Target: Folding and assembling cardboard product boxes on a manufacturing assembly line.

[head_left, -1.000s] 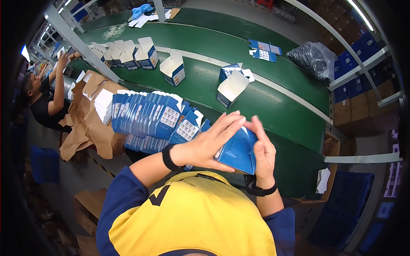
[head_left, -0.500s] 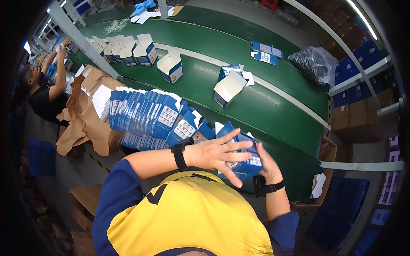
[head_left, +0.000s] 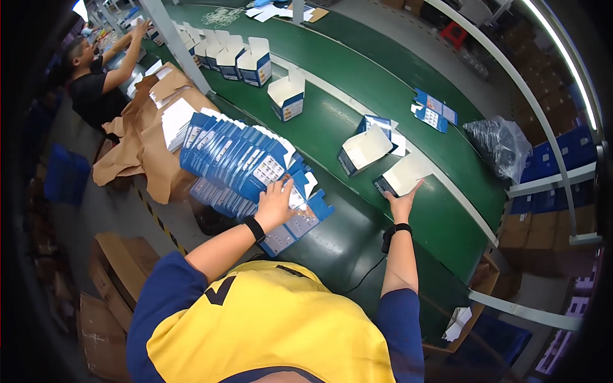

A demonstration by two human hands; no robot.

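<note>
Beside the front end of a long row of flat blue-and-white cartons (head_left: 230, 156), my left hand (head_left: 274, 205) grips a flat carton (head_left: 300, 223) with fingers curled over it. Part of that carton lies under my fingers. At the right, my right hand (head_left: 401, 205) holds a folded, open-topped carton (head_left: 403, 176) by its side on the green belt, thumb and fingers around it. Another open carton (head_left: 364, 151) stands close by, leaning against a blue carton (head_left: 375, 124) with its flap out.
More open cartons (head_left: 254, 64) stand along the belt (head_left: 332, 127) at the far left. A flattened carton (head_left: 434, 112) and a clear plastic bag of dark items (head_left: 501, 147) lie far right. Brown paper (head_left: 150, 134) hangs at the left. A co-worker (head_left: 96, 89) works beyond it.
The carton held between both hands has been set down, open, on the belt by my right hand. My left hand has moved left to the flat cartons. The view has shifted.
</note>
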